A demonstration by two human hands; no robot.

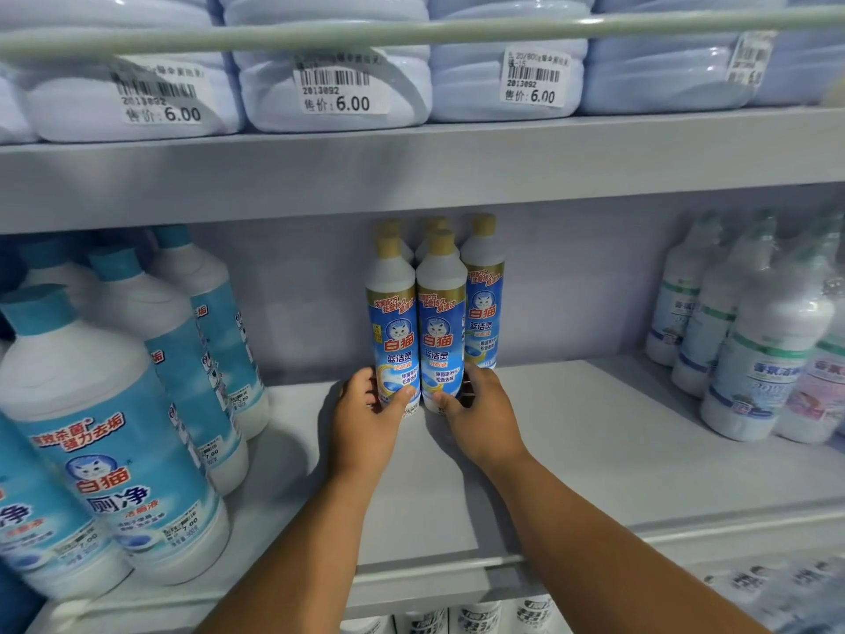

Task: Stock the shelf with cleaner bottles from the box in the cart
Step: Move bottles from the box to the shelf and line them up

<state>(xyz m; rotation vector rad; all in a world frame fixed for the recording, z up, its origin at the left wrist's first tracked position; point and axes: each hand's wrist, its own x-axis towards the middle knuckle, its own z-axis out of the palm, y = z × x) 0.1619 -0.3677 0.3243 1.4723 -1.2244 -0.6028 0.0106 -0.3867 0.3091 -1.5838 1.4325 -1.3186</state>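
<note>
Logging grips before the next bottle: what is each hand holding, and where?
The left hand grips the front-left cleaner bottle near its base; the right hand grips the front-right cleaner bottle near its base.

Smooth white plastic on the two cleaner bottles gripped by the left hand and right hand, with glossy blue printed labels and matt gold caps. Under both hands, a matt, smooth pale grey shelf board, seemingly painted metal. Left of the left hand, glossy white plastic on the big toilet-cleaner bottles with matt blue caps; above the hands, shiny clear film over pale blue packs, with paper price stickers.
</note>
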